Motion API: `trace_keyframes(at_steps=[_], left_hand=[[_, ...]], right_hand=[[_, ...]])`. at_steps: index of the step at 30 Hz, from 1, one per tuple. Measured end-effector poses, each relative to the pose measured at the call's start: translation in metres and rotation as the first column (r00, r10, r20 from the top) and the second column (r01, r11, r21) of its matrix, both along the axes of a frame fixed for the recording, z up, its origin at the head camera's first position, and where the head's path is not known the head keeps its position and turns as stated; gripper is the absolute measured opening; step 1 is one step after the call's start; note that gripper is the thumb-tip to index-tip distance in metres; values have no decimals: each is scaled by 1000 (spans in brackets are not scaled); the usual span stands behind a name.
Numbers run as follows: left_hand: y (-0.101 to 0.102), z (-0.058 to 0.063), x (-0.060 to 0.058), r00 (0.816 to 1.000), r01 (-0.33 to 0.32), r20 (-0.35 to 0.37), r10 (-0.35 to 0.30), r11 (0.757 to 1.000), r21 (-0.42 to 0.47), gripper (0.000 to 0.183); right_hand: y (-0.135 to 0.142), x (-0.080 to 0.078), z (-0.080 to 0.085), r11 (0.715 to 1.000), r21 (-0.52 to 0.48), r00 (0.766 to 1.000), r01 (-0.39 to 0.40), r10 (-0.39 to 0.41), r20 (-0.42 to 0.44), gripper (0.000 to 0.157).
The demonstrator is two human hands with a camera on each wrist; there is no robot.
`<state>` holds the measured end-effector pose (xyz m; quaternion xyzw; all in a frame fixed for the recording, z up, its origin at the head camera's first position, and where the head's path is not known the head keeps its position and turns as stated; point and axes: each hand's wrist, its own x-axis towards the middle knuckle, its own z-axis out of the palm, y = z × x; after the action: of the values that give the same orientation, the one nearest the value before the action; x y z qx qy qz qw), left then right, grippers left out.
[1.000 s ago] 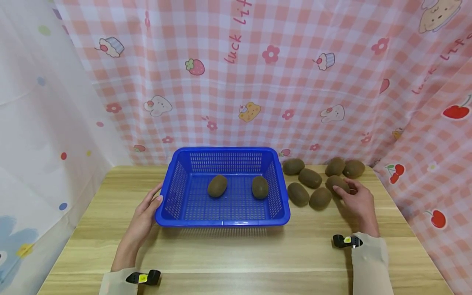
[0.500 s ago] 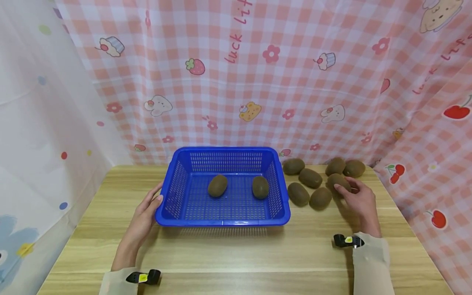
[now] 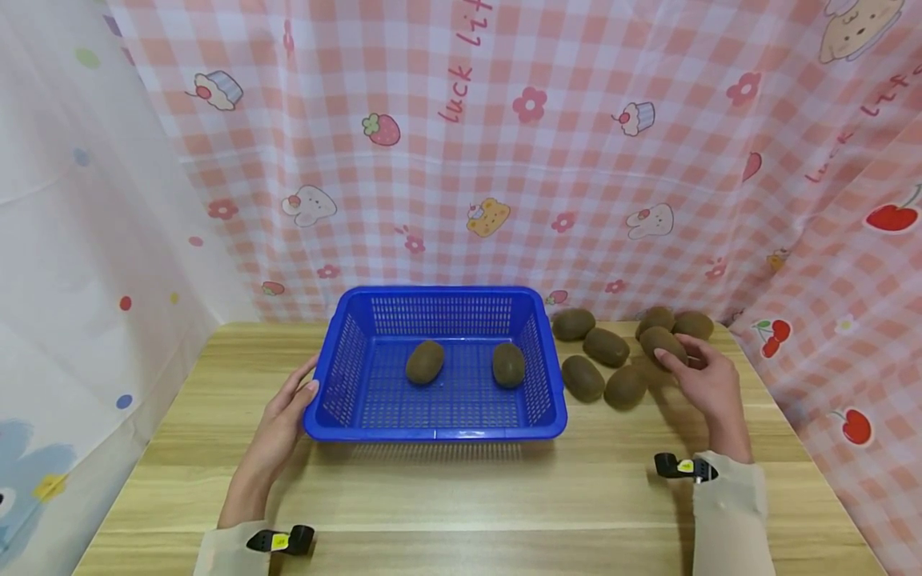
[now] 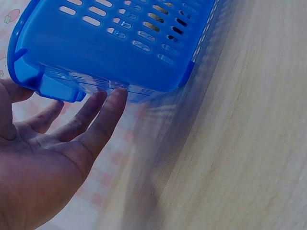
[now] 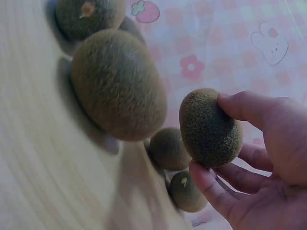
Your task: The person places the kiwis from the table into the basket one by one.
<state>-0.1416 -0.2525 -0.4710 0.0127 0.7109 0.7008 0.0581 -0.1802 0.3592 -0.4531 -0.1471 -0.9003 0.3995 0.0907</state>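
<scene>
Presently, the right hand (image 3: 709, 386) pinches a brown, fuzzy, oval kiwifruit (image 3: 661, 342) between thumb and fingers, apparently raised above the pale wood-grain desk (image 3: 432, 504). Contact with the fruit behind it cannot be determined. Risk, in judgement: a slip, should the fingertip pinch loosen on the rounded skin; also nudged neighbours, given the crowding. Condition: skin evenly brown and finely textured, no damage visible on the exposed side. Six loose brown kiwifruit (image 3: 625, 387) lie about it. Further out, a blue perforated plastic basket (image 3: 435, 435) contains two separated brown kiwifruit (image 3: 425, 362). At its left end, the left hand (image 3: 282, 416) rests loosely extended fingers against the outer wall, without clenching.
</scene>
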Motion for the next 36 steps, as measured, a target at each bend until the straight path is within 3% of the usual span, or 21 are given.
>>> trace_keyframes(at_steps=[8, 21, 36], left_hand=[[0, 0, 0, 1000, 1, 7, -1, 1000, -2, 59], [0, 0, 0, 1000, 2, -5, -2, 1000, 7, 59], [-1, 1, 0, 1000, 15, 6, -15, 1000, 9, 59]], right_hand=[[-15, 1, 13, 997, -61, 999, -38, 37, -23, 73], [-45, 0, 26, 990, -66, 989, -126, 121, -82, 71], [-80, -4, 31, 979, -90, 977, -184, 172, -128, 67]])
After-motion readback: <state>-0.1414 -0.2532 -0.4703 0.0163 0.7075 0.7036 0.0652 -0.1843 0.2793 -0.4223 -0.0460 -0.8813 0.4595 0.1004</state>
